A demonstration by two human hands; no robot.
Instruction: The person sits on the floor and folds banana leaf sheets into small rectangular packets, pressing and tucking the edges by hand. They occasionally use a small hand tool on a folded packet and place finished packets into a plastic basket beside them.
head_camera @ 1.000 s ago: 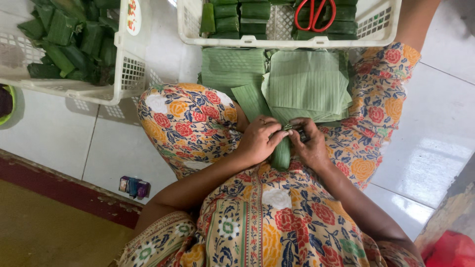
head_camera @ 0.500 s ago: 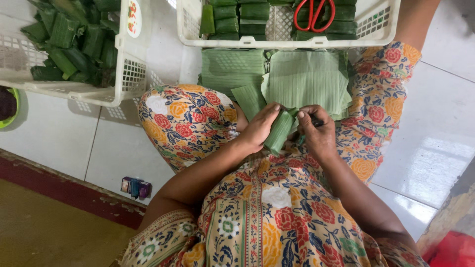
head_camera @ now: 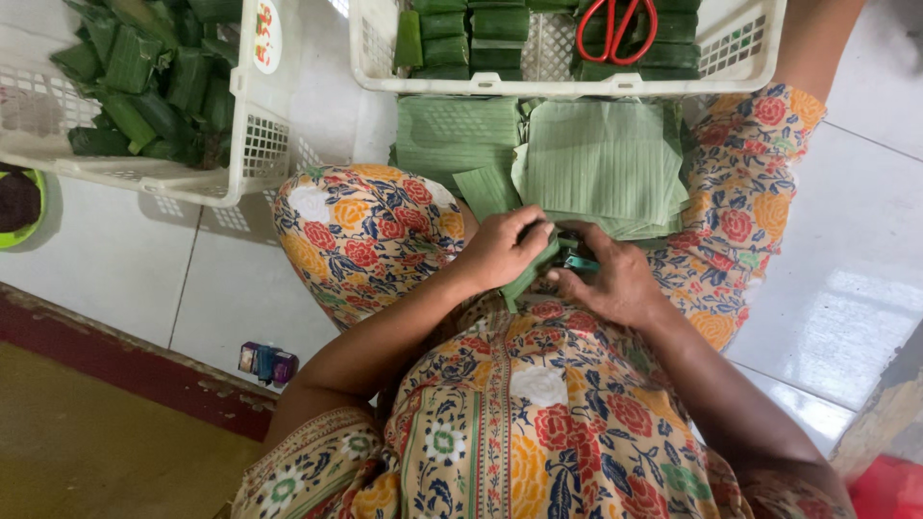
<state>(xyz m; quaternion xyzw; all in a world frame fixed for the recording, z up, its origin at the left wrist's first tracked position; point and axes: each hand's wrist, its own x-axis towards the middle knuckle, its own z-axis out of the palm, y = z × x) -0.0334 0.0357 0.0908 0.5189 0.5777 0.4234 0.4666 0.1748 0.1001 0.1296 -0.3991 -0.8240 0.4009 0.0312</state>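
Both hands [head_camera: 562,264] together clamp a green leaf parcel [head_camera: 527,277] below white baskets [head_camera: 567,85].

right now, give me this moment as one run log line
left hand: grips folded green leaf parcel | right hand: pinches parcel end, small teal tool | flat green leaf stack: on lap | red-handled scissors: in white plastic basket

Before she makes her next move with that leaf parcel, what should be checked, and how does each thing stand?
1. Leaf parcel held by both hands: ok, left hand and right hand both grip it.
2. Small teal tool at the right fingers: cannot tell what it is.
3. Stack of cut banana leaves within reach on the lap: ok.
4. Red scissors available: ok, lying in the front white basket.
5. Parcel fully closed: cannot tell, hands cover it.
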